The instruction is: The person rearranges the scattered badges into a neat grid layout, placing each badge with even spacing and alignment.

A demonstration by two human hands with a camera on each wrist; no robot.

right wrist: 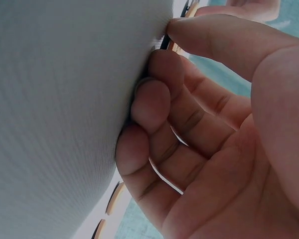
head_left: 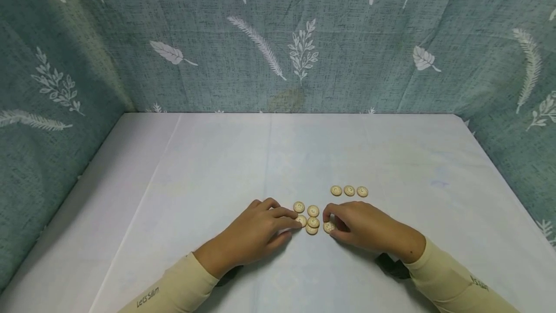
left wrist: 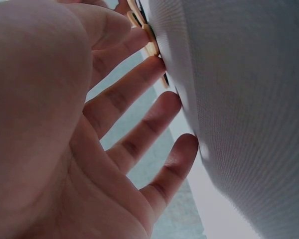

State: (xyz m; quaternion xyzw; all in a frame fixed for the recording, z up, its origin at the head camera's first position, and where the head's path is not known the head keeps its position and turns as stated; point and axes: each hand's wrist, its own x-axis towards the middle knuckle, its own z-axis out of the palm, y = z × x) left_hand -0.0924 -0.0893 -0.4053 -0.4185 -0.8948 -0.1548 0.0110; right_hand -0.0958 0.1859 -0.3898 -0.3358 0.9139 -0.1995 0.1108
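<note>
Several round, pale wooden buttons lie on the white cloth, grouped between my two hands in the head view. My left hand has its fingers loosely extended. Its fingertips touch a button at the group's left side. One button overlaps another just below it. My right hand pinches a button by its edges, thumb on the near side and index finger on the far side. In the right wrist view the other fingers are curled with their tips at the cloth.
Beyond my right hand, three buttons sit in a short row, the middle one between its neighbours. Two more buttons, one and another, lie at the group's far side. A green leaf-print curtain borders the white table at back and sides.
</note>
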